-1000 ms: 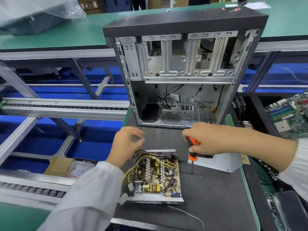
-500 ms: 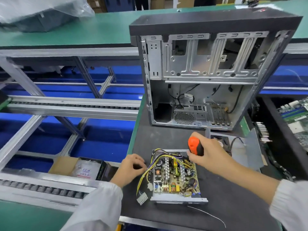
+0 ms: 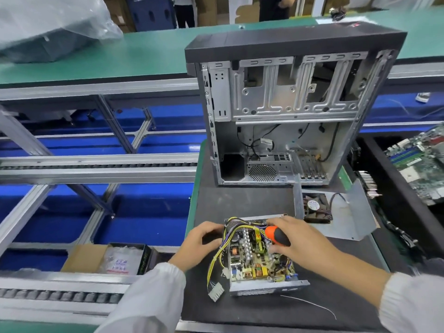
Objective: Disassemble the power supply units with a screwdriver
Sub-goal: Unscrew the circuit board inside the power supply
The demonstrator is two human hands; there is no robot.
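Now we're over the open power supply unit (image 3: 260,258), which lies flat on the dark mat of the worktop (image 3: 252,316), its circuit board facing up and its yellow wires (image 3: 217,257) spilling off the left side to a white connector (image 3: 215,293). Our right hand (image 3: 296,239) is curled round the screwdriver (image 3: 277,235), orange and black handle showing, right on top of the board's far right part; we can't see the tip under the fingers. Our left hand (image 3: 200,243) sits against the unit's left edge, fingers bent, touching the casing beside the wire bundle; we can't tell whether it truly grips. Just behind and to the right lies the unit's metal cover (image 3: 350,217) with a black fan (image 3: 317,207) in it. Farther back the stripped computer case (image 3: 288,111) stands upright, open toward us. At the far right sits a green motherboard (image 3: 420,164), and to the left, below the worktop's edge, a cardboard box (image 3: 81,258) holding a clear bag (image 3: 120,260).
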